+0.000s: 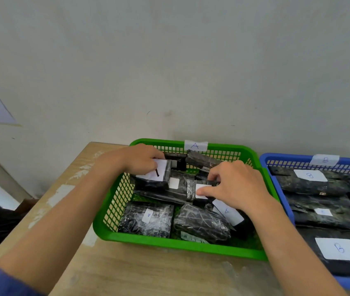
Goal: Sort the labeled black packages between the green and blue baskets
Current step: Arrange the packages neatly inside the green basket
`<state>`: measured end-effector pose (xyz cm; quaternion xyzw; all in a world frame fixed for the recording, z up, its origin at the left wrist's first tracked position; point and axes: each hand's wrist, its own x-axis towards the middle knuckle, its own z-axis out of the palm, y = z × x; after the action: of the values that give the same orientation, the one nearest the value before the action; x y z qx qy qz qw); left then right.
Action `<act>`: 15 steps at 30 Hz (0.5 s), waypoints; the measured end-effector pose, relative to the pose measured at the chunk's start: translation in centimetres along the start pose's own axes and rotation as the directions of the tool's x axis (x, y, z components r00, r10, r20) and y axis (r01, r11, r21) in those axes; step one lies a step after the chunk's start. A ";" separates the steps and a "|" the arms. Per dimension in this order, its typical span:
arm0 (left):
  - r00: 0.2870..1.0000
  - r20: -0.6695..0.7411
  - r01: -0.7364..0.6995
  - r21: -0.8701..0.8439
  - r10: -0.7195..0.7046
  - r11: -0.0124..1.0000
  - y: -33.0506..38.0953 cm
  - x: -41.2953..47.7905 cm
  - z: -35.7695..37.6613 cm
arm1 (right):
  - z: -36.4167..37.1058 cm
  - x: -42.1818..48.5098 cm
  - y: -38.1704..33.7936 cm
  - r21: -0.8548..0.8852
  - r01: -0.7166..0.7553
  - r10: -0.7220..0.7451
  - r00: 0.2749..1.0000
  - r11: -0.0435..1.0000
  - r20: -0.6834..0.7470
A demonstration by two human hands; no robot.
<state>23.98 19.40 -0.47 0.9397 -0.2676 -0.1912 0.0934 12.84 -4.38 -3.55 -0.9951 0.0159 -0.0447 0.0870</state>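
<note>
Green basket (169, 244): we see an A tag on its far rim and black packages inside.
Left hand (139, 159): we grip a labelled package (159, 175) in its far-left corner.
Right hand (231, 184): we pinch a small package (191, 192) near its middle.
Blue basket (287, 157): just right of it, tagged B.

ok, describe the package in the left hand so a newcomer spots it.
Start at the green basket, left of the blue basket. In its far-left corner the left hand grips a black package. Only its white label carries a thick dark stroke.

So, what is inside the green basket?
The green basket holds black packages with white labels, two reading A. The left hand grips one, the right hand pinches another. Whatever lies beneath them is covered.
</note>
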 end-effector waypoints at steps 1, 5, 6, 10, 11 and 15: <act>1.000 -0.017 -0.009 0.024 0.009 1.000 0.4 0.2 0.0 | 0.0 0.0 0.0 -0.010 -0.007 0.007 1.000 1.000 -0.005; 0.960 -0.269 -0.044 0.127 0.077 0.991 1.9 1.5 0.6 | -0.1 -0.1 -0.3 -0.023 -0.049 0.045 0.988 0.999 -0.149; 0.945 -0.313 -0.037 0.177 0.092 0.984 2.4 1.9 1.1 | -0.1 0.0 -0.2 -0.002 -0.062 0.060 0.975 0.998 -0.212; 0.895 -0.433 0.017 0.269 0.105 0.963 3.4 2.9 2.9 | -0.1 0.5 0.0 0.065 -0.041 0.057 0.960 0.997 -0.274; 0.884 -0.454 0.028 0.284 0.109 0.958 3.5 3.0 3.2 | 0.1 0.6 0.2 0.076 -0.028 0.044 0.974 0.997 -0.224; 0.866 -0.489 0.040 0.282 0.108 0.959 3.4 3.4 3.8 | 1.0 1.2 0.7 0.035 -0.065 0.067 0.996 0.997 -0.066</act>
<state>23.46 14.42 -3.98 0.9557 -0.2754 0.1003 0.0278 14.15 -4.97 -4.58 -0.9904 0.0510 -0.0752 0.1042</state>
